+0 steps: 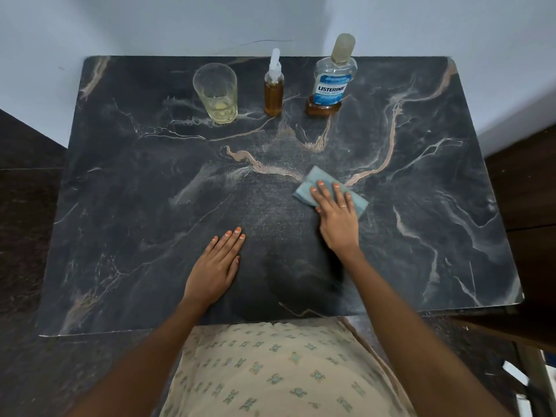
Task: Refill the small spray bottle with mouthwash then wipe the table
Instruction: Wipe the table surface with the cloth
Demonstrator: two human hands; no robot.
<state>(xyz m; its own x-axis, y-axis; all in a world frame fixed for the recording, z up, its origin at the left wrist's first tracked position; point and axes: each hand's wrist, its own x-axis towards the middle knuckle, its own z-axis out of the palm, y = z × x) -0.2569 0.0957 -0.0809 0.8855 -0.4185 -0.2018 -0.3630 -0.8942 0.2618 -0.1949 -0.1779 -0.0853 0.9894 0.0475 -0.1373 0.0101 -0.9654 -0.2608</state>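
1. Head view: the right hand (338, 218) has its fingers (326, 195) straight, pressing the cloth (313, 180) flat at centre right. They grip nothing.
2. The left hand (216, 263) lies flat on the counter (421, 236) at lower centre and holds nothing.
3. The cloth's long axis runs upper left to lower right, and it shows past the fingertips.
4. The spray bottle (273, 91), amber-filled, stands at upper centre between the glass (216, 94) and the mouthwash (332, 82), well apart from both hands. It looks refilled, so wiping is the step in hand.

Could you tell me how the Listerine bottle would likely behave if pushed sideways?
The Listerine bottle is probably light, since only a shallow amber layer remains at its base. Standing tall with a narrow capped neck, it could tip or slide easily on the smooth table.
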